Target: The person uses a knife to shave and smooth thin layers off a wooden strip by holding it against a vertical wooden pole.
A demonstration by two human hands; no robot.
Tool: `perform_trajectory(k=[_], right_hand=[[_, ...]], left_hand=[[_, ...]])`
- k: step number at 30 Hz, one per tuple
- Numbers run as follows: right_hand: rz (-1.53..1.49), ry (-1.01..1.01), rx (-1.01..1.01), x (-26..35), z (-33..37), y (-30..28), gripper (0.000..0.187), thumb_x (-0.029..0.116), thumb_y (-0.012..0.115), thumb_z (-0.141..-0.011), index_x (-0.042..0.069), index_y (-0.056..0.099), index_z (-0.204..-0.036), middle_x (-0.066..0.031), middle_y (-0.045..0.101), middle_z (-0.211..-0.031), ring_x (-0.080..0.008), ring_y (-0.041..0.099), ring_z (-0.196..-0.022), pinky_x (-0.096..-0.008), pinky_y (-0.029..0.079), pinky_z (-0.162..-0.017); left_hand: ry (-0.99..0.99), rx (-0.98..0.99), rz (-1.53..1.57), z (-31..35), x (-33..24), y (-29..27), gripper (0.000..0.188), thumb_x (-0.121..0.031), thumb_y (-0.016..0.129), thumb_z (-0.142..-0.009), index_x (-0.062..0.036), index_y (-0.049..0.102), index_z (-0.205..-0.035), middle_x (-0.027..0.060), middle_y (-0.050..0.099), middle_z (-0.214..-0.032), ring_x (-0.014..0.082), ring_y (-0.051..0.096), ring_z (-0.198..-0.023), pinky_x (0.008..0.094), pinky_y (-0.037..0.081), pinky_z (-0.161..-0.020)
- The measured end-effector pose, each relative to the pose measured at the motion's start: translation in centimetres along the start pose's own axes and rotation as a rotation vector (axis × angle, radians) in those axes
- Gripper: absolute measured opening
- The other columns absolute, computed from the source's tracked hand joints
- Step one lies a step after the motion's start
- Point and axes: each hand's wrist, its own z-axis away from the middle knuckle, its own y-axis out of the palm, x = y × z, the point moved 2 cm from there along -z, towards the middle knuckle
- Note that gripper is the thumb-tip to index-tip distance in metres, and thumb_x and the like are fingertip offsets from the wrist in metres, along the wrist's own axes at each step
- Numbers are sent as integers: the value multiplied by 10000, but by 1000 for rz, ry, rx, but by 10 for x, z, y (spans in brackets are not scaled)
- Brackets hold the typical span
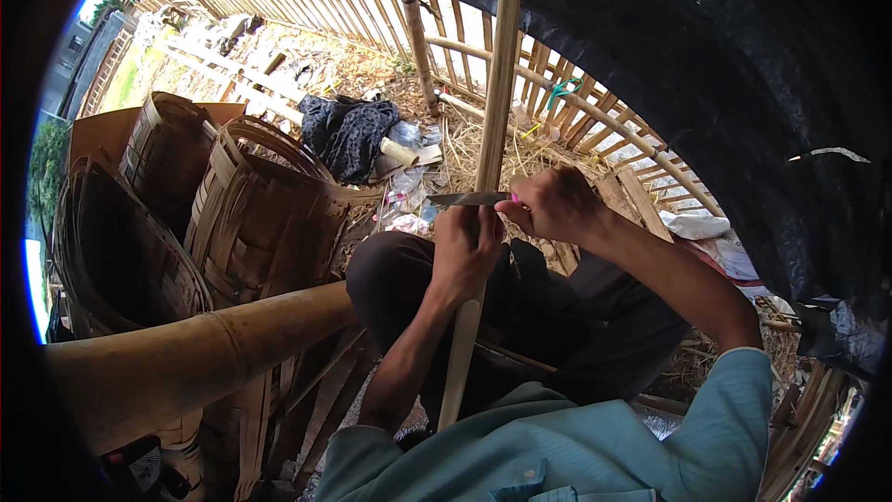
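Observation:
A long pale bamboo strip runs upright in front of me, from the top of the view down between my legs. My left hand is closed around it just below the knife. In my right hand is a knife, its handle mostly hidden by the fingers, with a bit of pink showing. The dark blade points left and lies across the strip, directly above my left fingers. My right thumb reaches close to the left hand.
Several woven bamboo baskets stand at the left, behind a thick bamboo pole. A dark cloth lies on the littered ground ahead. Beyond is a bamboo slat fence. Black plastic sheeting hangs at the right above white sacks.

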Motion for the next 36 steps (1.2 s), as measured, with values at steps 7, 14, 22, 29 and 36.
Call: perform_trajectory(k=[7, 14, 22, 29, 36], right_hand=[[121, -15, -46, 5, -6, 5, 535, 487, 478, -872, 36, 509, -585, -145, 496, -435, -305, 560, -411, -386, 452, -385], [177, 38, -21, 13, -12, 11, 572, 527, 457, -867, 36, 501, -577, -147, 488, -420, -304, 572, -411, -388, 463, -383], [188, 77, -2, 19, -16, 10, 561, 505, 452, -880, 31, 519, -587, -151, 504, -434, -309, 589, -439, -396, 467, -394], [86, 37, -15, 13, -18, 8, 554, 488, 452, -886, 16, 551, -614, -150, 510, -442, -307, 582, -430, -392, 466, -403], [71, 9, 28, 10, -14, 5, 554, 488, 442, -890, 26, 545, -603, -150, 510, -452, -307, 575, -428, -393, 464, -401]], left_hand=[[-218, 27, 142, -5, 5, -6, 234, -105, 443, -889, 37, 573, -756, 113, 531, -517, 187, 541, -446, 327, 394, -436], [-332, 14, 230, -2, 11, -10, 220, -109, 429, -888, 39, 564, -798, 124, 548, -572, 173, 538, -464, 316, 396, -445], [-372, -31, 353, -1, 14, -12, 243, -132, 413, -909, 25, 543, -776, 78, 531, -568, 133, 513, -445, 281, 385, -420], [-495, -20, 680, 0, 7, -12, 267, -127, 383, -937, -14, 521, -739, 1, 457, -545, 61, 407, -403, 225, 315, -366], [-483, 4, 712, 0, 2, -12, 229, -127, 394, -944, -20, 491, -767, 1, 451, -585, 55, 414, -439, 214, 322, -377]])
